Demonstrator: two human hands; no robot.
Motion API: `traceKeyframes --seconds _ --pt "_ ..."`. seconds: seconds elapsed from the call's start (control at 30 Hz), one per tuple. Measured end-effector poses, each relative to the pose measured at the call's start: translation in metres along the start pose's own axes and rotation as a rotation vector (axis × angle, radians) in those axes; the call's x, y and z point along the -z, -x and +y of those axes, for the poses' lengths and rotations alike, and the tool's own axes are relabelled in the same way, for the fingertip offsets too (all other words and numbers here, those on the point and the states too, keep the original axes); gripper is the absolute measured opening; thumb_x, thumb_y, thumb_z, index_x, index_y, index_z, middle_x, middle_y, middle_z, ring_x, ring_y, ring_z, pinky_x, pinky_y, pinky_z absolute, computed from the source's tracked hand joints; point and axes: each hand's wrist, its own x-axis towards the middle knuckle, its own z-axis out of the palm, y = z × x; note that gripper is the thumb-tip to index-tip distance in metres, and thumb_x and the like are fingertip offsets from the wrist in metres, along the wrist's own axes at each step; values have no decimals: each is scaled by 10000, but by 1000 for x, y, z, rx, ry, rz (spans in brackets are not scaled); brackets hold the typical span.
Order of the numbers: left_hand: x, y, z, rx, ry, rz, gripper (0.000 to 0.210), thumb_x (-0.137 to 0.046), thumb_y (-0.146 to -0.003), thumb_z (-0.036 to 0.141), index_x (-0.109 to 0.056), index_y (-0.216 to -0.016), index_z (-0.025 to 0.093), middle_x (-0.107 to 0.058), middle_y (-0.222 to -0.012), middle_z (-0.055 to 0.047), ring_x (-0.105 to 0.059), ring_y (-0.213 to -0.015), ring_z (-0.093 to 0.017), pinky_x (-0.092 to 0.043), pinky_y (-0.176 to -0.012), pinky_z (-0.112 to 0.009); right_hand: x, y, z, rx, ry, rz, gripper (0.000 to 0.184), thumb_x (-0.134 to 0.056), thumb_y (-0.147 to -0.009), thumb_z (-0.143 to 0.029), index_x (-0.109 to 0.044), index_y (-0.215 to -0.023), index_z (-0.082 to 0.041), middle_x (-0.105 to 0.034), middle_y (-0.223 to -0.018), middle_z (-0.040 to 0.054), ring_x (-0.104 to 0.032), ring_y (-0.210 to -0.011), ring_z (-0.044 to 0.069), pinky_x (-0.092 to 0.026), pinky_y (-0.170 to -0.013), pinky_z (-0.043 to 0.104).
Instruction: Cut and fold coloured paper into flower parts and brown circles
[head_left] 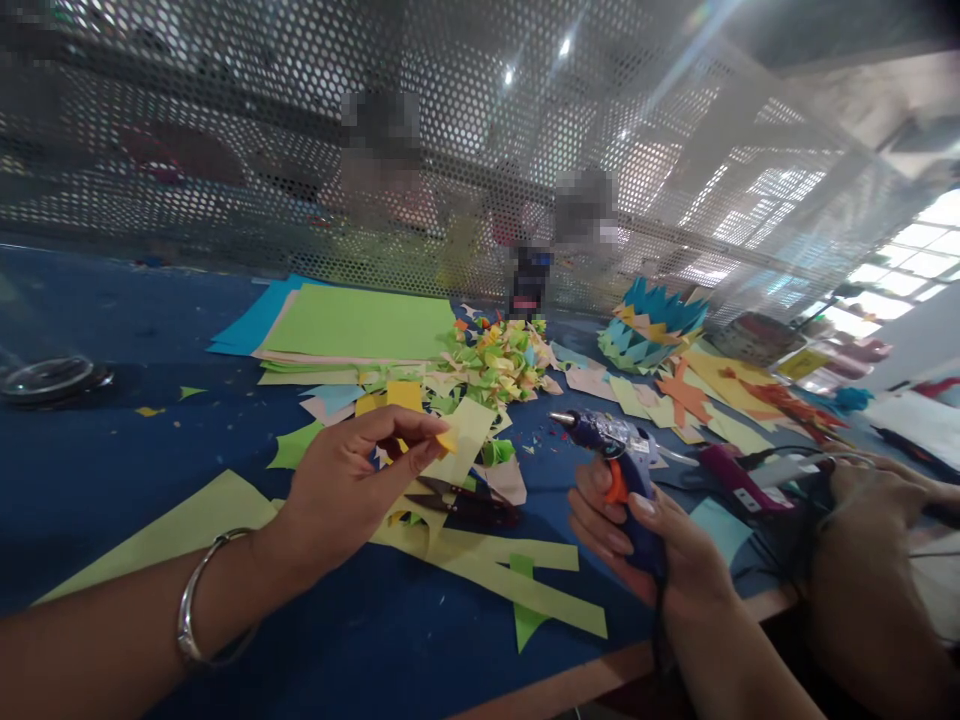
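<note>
Between thumb and forefinger, my left hand (pixel 345 490) pinches a small yellow paper piece (pixel 448 441) above the scattered cuttings. My right hand (pixel 660 550) is wrapped round a blue hot glue gun (pixel 619 450), a finger by its orange trigger (pixel 616 482). The gun's metal nozzle points left, apart from the paper piece. A clear glue stick (pixel 677 456) sticks out of its back. Below my left hand lie dark scissors (pixel 469 500), partly covered by scraps, and pale yellow paper strips (pixel 525 580) crossing a green scrap (pixel 525 625).
A heap of small paper cuttings (pixel 506 360) lies beside stacked green sheets (pixel 367 320). A layered paper crown shape (pixel 649 325) stands at the back right. Another person's hands (pixel 874 490) are at the right, near a purple tool (pixel 739 482) and cables. Perforated metal (pixel 450 150) borders the table's back.
</note>
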Motion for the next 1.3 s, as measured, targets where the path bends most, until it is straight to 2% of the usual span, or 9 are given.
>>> traceKeyframes --seconds 0.1,0.3,0.43,0.53,0.67,0.83,1.03,1.3 --pt "-1 0 -2 -9 4 -14 143 -661 -878 330 -726 -983 258 -737 -862 4 -647 -755 -138 -496 -672 -252 -3 2 1 4 113 20 178 -673 -836 -348 -617 -870 -182 -417 -643 -21 -373 -546 98 -312 -527 247" --pt "-2 3 -5 -62 18 -9 118 -648 -886 279 -715 -984 273 -706 -803 31 -632 -728 -118 -491 -681 -245 -11 8 2 -65 444 210 280 -700 -832 -433 -633 -841 -161 -530 -622 1 -360 -462 80 -203 -415 241" --pt "-2 4 -4 -82 42 -4 120 -646 -886 258 -703 -991 265 -709 -825 26 -642 -751 -121 -500 -705 -249 -17 9 7 -30 506 275 315 -729 -799 -452 -668 -905 -162 -536 -603 -10 -423 -507 105 -307 -465 245" --pt "-3 5 -5 -110 73 -9 119 -643 -889 247 -698 -993 259 -705 -822 23 -638 -751 -121 -504 -702 -246 -16 10 9 11 589 275 290 -720 -804 -447 -670 -849 -165 -545 -601 4 -488 -591 148 -394 -572 281" --pt "-4 8 -5 -150 97 -25 120 -633 -898 224 -697 -993 260 -705 -843 24 -643 -780 -115 -506 -728 -241 -12 11 10 14 699 243 305 -676 -841 -458 -629 -740 -174 -565 -662 27 -501 -634 165 -407 -617 300" --pt "-3 9 -1 -175 74 -37 131 -637 -892 201 -698 -996 254 -711 -891 20 -656 -823 -115 -509 -757 -244 -12 15 11 9 903 215 370 -620 -878 -477 -585 -659 -182 -550 -647 21 -485 -620 156 -393 -594 284" --pt "-1 10 4 -191 84 -72 148 -632 -879 155 -703 -986 230 -698 -819 17 -654 -745 -111 -502 -682 -238 -24 18 13 94 1084 358 378 -642 -845 -496 -619 -633 -184 -563 -608 11 -506 -587 153 -412 -573 264" --pt "0 11 6 -189 78 -84 137 -632 -878 144 -701 -958 232 -703 -816 21 -652 -732 -102 -492 -665 -228 -23 19 16 178 1205 407 376 -645 -843 -502 -666 -643 -184 -610 -606 31 -600 -638 190 -484 -618 281"
